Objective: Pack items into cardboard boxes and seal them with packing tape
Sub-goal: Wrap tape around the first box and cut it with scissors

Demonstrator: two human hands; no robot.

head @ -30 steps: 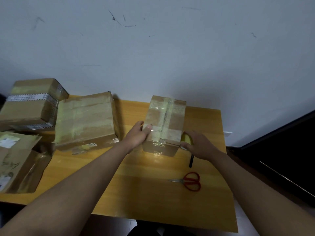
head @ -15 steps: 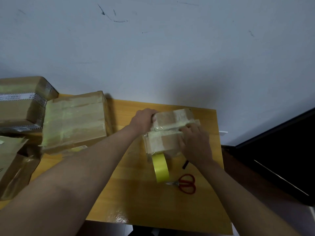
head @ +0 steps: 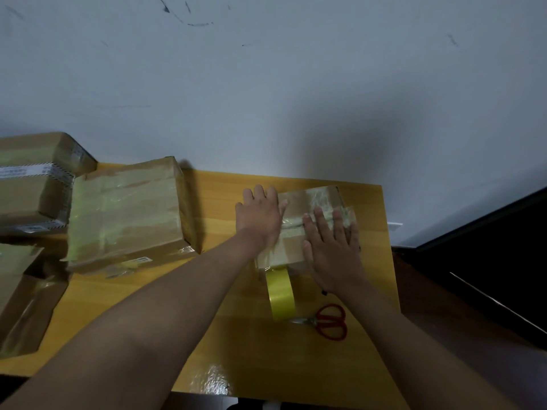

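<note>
Both hands lie flat w/ fingers straight on the small box (head: pixel 313 202), gripping nothing: left hand (head: pixel 260 216) spread over its left end, fingers reaching past the far edge, right hand (head: pixel 331 241) palm-down on the top face over the clear tape strip (head: pixel 334 210). Box sits mid-table (head: pixel 207 306), right of the bigger taped box (head: pixel 124 211); yellow tape roll (head: pixel 279 294) stands on edge just in front of it, seemingly tethered to the box by its strip, red scissors (head: pixel 330 321) near the roll on the right. Step looks like pressing down fresh tape. To do it well: keep left hand bracing so the box doesn't slide, sweep right palm along the strip from centre outward, push bubbles out, rub edges & corners firm, then cut the roll free w/ scissors close to the box. Vs 0.5 s ago: left hand was curled over the far left corner, now flattened out; right hand has slid further across the top; box lies flatter & squarer. Roll & scissors approx same spot.
</note>
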